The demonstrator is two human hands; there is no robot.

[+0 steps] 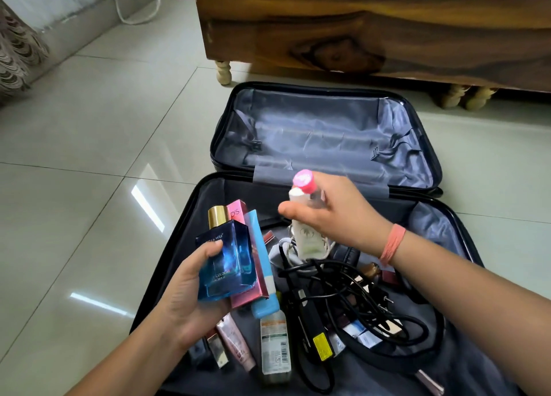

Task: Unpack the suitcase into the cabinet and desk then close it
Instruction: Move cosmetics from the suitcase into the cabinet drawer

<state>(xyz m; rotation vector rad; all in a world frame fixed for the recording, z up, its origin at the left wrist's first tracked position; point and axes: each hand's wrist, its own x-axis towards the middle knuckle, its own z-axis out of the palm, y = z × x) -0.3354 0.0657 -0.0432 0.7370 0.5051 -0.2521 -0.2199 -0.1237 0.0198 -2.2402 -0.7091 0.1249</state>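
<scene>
- Black hard-shell suitcase (190, 231) lay wide open on the pale tiled floor (89, 163), filling the centre and lower right of the frame; its far half, lined in grey, had nothing in it.
- Left hand (187, 291), lower centre-left, was wrapped around a blue cologne bottle (223, 261) with a gold cap, plus a pink carton (253, 279) and a light blue tube (262, 273) bunched behind it.
- Right hand (331, 213), centre frame, was clamped on a white bottle (304, 234) with a pink cap, held above the near half.
- Near half was a mess: tangled black cord (343, 279), a clear bottle (274, 348), small cosmetics.
- Wooden cabinet (372, 25) stood across the top, right behind the case.
</scene>
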